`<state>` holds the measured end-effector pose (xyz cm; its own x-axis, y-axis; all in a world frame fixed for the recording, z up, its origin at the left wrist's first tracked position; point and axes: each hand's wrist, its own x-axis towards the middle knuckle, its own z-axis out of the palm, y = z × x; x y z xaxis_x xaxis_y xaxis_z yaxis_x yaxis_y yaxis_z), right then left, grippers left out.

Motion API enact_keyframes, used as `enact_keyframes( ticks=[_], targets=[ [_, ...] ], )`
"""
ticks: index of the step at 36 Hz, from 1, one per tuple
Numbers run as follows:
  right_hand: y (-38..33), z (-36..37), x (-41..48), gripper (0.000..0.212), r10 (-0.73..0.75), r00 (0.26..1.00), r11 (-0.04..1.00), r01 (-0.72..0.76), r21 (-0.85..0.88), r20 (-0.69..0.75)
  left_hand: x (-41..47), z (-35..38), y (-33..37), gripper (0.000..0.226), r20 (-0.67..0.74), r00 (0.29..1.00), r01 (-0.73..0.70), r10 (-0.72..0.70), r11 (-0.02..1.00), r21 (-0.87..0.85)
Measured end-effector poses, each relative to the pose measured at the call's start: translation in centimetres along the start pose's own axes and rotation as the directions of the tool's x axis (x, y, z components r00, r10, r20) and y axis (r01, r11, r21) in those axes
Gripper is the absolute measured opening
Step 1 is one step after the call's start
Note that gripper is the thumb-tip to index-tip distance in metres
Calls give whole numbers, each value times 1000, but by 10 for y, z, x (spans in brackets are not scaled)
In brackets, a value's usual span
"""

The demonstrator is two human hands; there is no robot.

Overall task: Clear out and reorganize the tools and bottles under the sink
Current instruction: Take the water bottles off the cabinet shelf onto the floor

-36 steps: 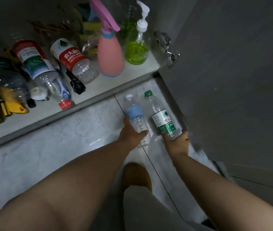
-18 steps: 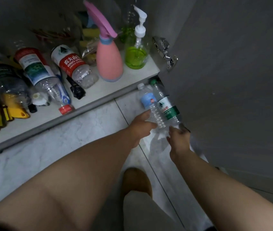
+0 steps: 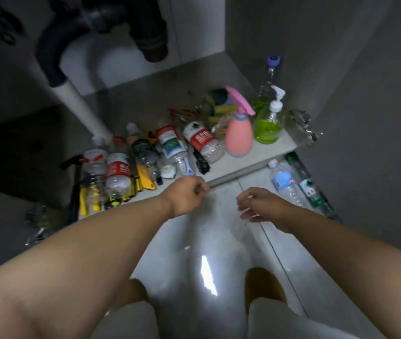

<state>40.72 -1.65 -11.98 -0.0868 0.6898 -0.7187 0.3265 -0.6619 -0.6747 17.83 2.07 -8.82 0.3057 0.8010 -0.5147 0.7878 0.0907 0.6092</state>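
Note:
A blue-label bottle and a green-label bottle lie side by side on the tiled floor, against the open cabinet door. My right hand hovers just left of them with loosely curled fingers and holds nothing. My left hand is loosely curled and empty at the front edge of the cabinet floor. Inside the cabinet lie several plastic bottles, and a pink spray bottle and a green soap pump bottle stand upright.
A black hammer and yellow-handled tools lie at the cabinet's left front. A white drain pipe slants down from the black trap above. A door hinge sticks out on the right. My knees show at the bottom.
Both hands let go of the two bottles, which now lie by the cabinet door. The hands drew back and leftward, and the view tilted up into the cabinet.

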Motion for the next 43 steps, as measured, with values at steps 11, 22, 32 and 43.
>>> enact_keyframes(
  ticks=[11,22,32,43],
  targets=[
    [-118,68,34,43,-109,993,856,120,-503,52,-9,-81,-79,38,-478,867,170,-142,985,15],
    [-115,118,75,48,-86,974,805,-55,-591,-208,38,-69,-86,72,-496,838,248,-225,969,-21],
    [-94,113,69,19,19,991,964,-54,-260,-134,40,-64,-88,67,-460,847,239,-268,963,-121],
    [-87,135,81,37,59,982,992,-78,-100,-179,28,-55,-87,62,-438,853,183,-282,949,-255]
  ],
)
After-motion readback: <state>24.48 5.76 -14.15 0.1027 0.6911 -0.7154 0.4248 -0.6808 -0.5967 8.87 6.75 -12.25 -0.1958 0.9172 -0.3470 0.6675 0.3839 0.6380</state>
